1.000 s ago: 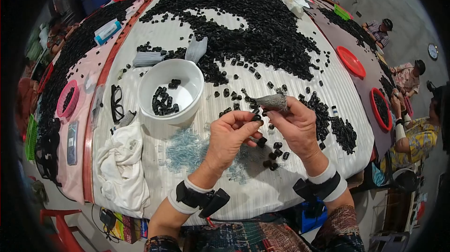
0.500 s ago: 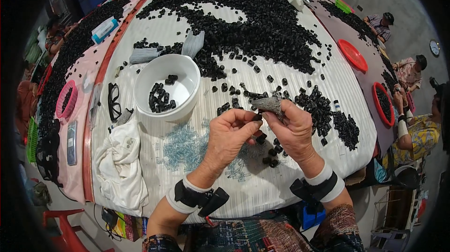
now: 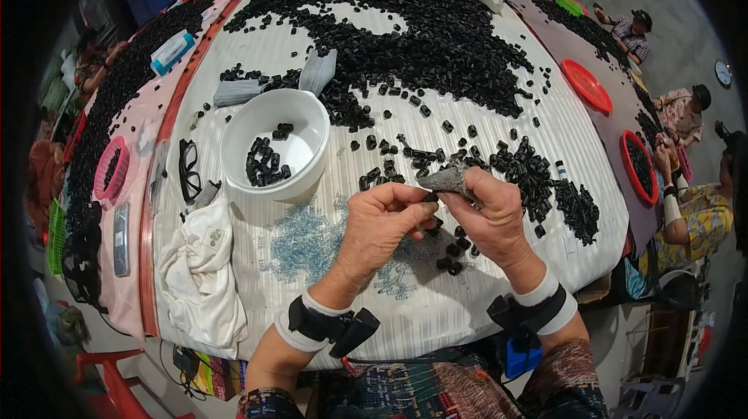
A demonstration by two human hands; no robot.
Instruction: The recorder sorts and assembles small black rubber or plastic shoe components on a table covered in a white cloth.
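Over the near part of the table, my left hand (image 3: 375, 224) pinches a small black plastic piece (image 3: 431, 196) between thumb and fingertips. My right hand (image 3: 491, 213) meets it there, its fingers closed against the same piece. A grey knitted cover (image 3: 446, 180) sits at the right hand's fingers; whether it is worn or held I cannot tell. Loose black parts (image 3: 450, 265) lie under the hands. To their left spreads a heap of tiny clear-blue springs (image 3: 300, 248). Beyond is a white bowl (image 3: 313, 139) with several black cylinders (image 3: 267, 162) in it.
A large mound of black parts (image 3: 405, 37) covers the far table. Smaller piles (image 3: 575, 213) lie right. Glasses (image 3: 189, 170), a white cloth (image 3: 204, 279) and grey fabric pieces (image 3: 318, 72) lie left. Red baskets (image 3: 637, 166) and other people (image 3: 689, 224) are at the right side.
Both hands stay together at the small black piece, with only slight finger movement. The right hand has shifted a little to the right. The view has tilted slightly.
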